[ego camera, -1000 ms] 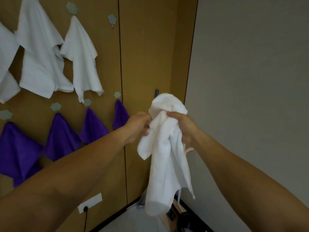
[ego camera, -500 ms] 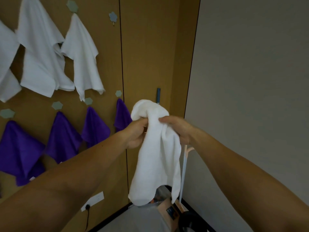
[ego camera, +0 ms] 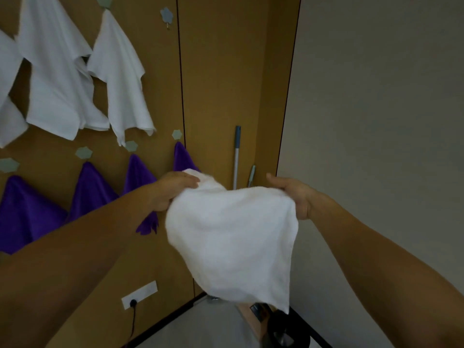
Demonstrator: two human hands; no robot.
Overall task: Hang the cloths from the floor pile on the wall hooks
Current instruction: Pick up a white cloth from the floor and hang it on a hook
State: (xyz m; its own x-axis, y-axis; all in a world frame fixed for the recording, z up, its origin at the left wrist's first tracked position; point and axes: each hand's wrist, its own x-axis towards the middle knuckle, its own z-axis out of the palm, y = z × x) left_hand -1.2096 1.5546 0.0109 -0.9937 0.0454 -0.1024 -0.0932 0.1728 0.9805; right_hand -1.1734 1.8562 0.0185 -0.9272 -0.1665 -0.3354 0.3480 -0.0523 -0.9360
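A white cloth is stretched wide between both hands in front of the wooden wall. My left hand pinches its upper left edge and my right hand grips its upper right edge. The cloth sags below them with one corner hanging low at the right. An empty pale hook sits high on the wall. White cloths hang from the upper hooks and purple cloths from the lower hooks.
A grey mop handle and a shorter stick lean in the corner between the wood panel and the grey wall. A wall socket with a black cord is low on the panel. Dark objects stand on the floor below.
The hands have moved apart and spread the bunched cloth out wide. The view has tilted slightly downward.
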